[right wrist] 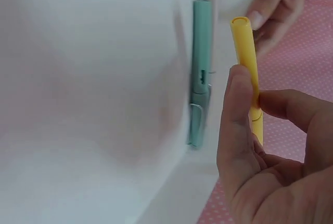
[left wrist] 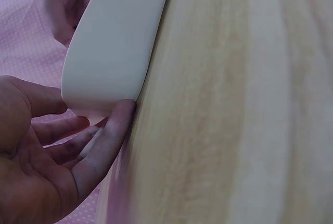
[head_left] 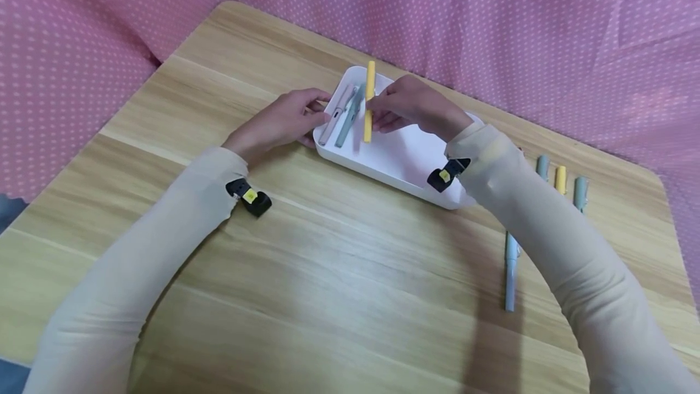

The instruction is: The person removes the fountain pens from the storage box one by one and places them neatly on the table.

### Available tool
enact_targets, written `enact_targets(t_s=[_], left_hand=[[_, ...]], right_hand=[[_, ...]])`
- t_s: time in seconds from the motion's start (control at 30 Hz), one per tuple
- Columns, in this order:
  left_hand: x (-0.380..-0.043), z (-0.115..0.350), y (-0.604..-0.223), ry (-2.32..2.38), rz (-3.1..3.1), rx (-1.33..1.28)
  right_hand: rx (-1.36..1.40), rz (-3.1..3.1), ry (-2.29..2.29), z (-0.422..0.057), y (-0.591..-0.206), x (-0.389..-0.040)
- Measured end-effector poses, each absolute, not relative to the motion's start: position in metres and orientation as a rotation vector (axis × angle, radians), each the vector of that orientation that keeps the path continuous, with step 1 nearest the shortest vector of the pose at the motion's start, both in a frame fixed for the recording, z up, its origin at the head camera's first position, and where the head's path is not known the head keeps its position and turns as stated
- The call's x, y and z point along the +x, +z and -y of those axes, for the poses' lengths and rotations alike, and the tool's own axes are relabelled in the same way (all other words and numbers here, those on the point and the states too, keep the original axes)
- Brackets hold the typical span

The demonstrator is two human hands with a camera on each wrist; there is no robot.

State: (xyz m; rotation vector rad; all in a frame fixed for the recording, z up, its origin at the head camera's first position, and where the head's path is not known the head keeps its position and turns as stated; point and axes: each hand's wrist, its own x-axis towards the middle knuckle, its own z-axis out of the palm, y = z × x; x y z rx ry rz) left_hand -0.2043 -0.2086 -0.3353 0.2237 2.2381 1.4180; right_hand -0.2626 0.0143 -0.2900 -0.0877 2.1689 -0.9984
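Note:
A white tray lies on the wooden table, holding a pale pink pen and a green pen side by side near its left end. My left hand holds that end, its thumb and fingers against the rim and outer wall; the left wrist view shows the fingers on the tray wall. Over the tray, my right hand pinches a yellow pen between thumb and fingers. In the right wrist view the yellow pen is raised beside the green pen.
Right of the tray, partly behind my right forearm, lie a blue pen, a yellow pen and green pens on the table. Pink dotted cloth hangs behind the table's far edge.

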Motion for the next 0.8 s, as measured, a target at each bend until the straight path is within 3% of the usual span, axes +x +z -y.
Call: enact_targets(t_s=[0.8], left_hand=[[-0.203, 0.209, -0.338, 1.493, -2.194, 0.237]], right_hand=[[-0.027, -2.204, -1.224, -0.050, -0.229, -0.254]])
